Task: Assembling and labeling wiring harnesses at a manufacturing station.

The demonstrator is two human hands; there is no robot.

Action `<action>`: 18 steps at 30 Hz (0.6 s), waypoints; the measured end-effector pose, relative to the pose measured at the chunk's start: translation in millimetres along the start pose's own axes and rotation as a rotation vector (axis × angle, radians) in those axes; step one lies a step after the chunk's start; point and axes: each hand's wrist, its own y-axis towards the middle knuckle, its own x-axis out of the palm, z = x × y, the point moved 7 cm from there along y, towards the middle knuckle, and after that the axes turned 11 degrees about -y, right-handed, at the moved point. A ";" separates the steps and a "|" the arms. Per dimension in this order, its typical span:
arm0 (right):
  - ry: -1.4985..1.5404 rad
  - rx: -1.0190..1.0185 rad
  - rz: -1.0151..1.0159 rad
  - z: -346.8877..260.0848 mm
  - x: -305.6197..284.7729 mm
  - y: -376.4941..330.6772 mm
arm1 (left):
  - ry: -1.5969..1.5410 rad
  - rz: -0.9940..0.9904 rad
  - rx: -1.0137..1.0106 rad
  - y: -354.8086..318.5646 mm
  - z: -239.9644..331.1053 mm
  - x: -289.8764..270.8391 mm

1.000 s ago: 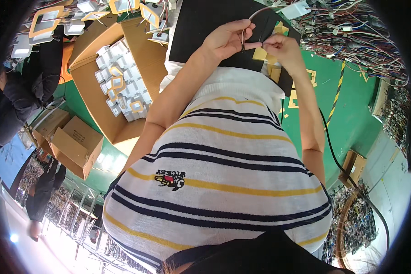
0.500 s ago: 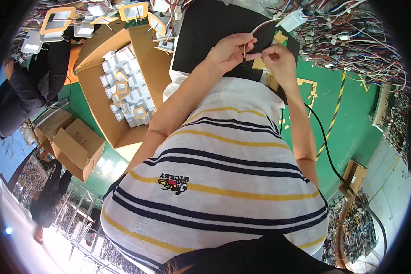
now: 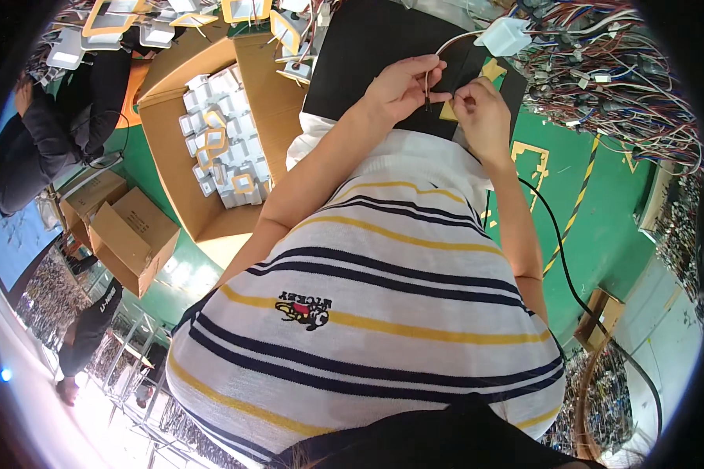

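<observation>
Head view shows the left grip [image 3: 403,86] clamped on a cable [image 3: 458,37], which could slip if the white housing [image 3: 504,36] rightward tugs; the right grip [image 3: 483,117] looks pinched, contents unclear.

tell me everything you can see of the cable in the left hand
The cable is thin, pale along its upper stretch, and looks plastic-sheathed. It appears to run from a white box-shaped housing, curving down leftward into the left hand, whose fingers hold it. Below, a thinner, brownish and whitish length hangs nearly straight, ending in a small dark tip over the black surface. The detail of that tip is too small to tell.
</observation>
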 end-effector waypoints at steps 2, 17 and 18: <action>-0.064 -0.039 0.001 2.1 1.7 0.2 | -0.014 -0.010 -0.009 4.8 1.3 -0.1; 1.207 0.245 -0.064 28.0 -48.5 -8.1 | 0.381 -0.084 0.185 -11.9 -4.5 33.2; 1.190 -0.054 -0.107 -10.7 -56.1 -7.6 | 0.504 0.004 0.209 -30.5 4.8 42.3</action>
